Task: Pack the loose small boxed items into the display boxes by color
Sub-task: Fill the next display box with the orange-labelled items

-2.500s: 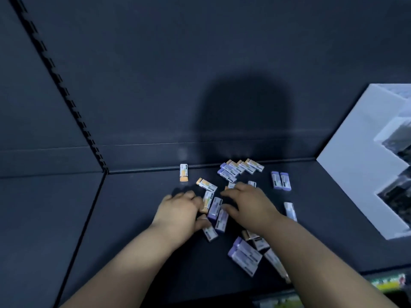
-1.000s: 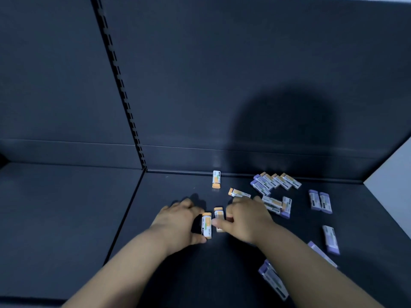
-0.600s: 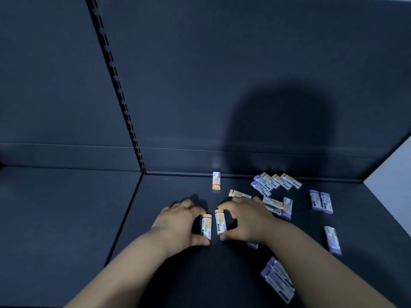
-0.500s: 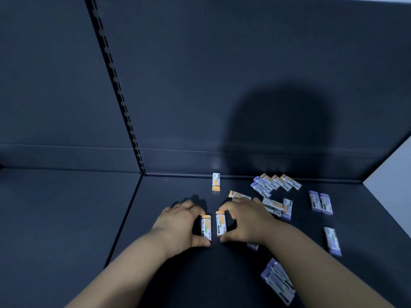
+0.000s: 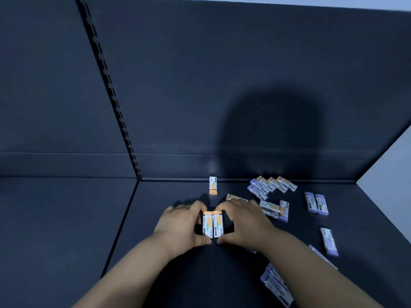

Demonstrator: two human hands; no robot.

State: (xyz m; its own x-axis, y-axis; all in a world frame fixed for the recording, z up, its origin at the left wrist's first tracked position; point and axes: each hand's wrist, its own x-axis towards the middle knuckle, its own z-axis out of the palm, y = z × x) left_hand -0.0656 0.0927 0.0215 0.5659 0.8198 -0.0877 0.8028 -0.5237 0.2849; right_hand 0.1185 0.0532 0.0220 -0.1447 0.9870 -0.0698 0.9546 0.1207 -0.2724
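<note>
Shelf deck (image 5: 178,274): bare room left of and nearer than the orange pair (image 5: 212,224), with the back lip well beyond it. Left hand (image 5: 181,225) and right hand (image 5: 244,223) clamp the pair from both sides, fingers curled over the far ends, thumbs at the near ends. Likely squaring two same-colour boxes flush for one lift. Mixed purple/orange scatter (image 5: 272,185) crowds right of the pair, so the clean exit is left or up. Single orange box (image 5: 213,186) sits beyond the pair. No display box in view.
</note>
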